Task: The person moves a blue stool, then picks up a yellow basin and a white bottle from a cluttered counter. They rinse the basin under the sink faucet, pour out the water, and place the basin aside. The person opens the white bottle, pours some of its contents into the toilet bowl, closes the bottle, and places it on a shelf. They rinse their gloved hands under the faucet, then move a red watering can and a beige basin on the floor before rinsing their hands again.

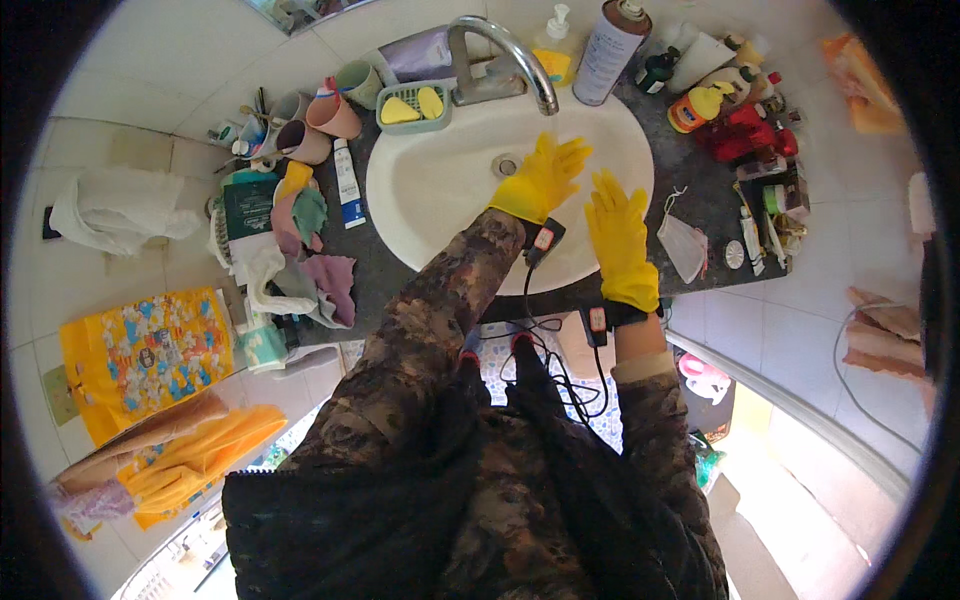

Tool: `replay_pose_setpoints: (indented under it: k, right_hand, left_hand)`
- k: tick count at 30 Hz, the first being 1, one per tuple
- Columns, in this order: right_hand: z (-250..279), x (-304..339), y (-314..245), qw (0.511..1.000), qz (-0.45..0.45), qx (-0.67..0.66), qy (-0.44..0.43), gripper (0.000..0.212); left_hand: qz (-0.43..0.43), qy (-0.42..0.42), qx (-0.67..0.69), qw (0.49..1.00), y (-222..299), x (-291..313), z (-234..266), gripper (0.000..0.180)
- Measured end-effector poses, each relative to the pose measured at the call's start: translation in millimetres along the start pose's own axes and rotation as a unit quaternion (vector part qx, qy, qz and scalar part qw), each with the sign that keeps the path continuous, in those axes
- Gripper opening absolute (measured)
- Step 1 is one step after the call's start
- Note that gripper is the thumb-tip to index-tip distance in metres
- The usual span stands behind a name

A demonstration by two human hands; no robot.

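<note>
Both my hands wear yellow rubber gloves. Over the middle of the white sink (430, 215), just below the spout of the chrome faucet (515, 55), is my left hand (543, 178), its fingers stretched out and holding nothing. My right hand (620, 238) is above the sink's right rim with fingers extended, also holding nothing. The two hands are apart. Whether water runs from the spout I cannot tell. A black strapped device (543, 240) with a cable sits at my left wrist, and a similar device (597, 325) at my right.
Behind the sink stand a soap dish (414, 108) with yellow sponges, a pump bottle (557, 45) and a tall spray can (610, 55). Cups (334, 112) and cloths (300, 225) crowd the left counter. A white mask (683, 240) and several bottles are at right. Black cables (560, 370) hang below.
</note>
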State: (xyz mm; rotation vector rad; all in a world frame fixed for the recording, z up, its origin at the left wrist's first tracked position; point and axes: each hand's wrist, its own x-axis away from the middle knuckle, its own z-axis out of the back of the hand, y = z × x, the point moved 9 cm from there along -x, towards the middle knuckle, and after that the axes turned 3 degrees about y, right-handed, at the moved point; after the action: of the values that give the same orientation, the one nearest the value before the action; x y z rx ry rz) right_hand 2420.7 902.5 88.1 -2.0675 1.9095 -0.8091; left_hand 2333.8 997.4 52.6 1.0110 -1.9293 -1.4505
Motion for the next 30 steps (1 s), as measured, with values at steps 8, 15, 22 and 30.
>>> replay_pose_setpoints:
  k: [8,15,22,30]
  right_hand:
    - [-39.3,-28.0,24.7,0.88,0.115,0.458,0.048,0.05]
    - [-51.8,-23.0,32.3,0.935,0.004,0.344,0.088,0.052]
    - [-0.5,-65.0,21.9,0.922,-0.117,0.367,0.033,0.039]
    - [-54.1,-92.8,53.5,0.768,0.128,0.591,-0.213,0.037]
  left_hand:
    - [0.054,0.065,-0.331,0.94,29.3,53.4,-0.3,0.057]
    - [0.137,0.121,-0.114,0.977,83.0,70.2,-17.8,0.053]
    - [0.099,0.196,0.219,0.951,50.3,32.4,-45.5,0.042]
    - [0.052,0.163,0.123,0.978,80.1,75.0,34.6,0.043]
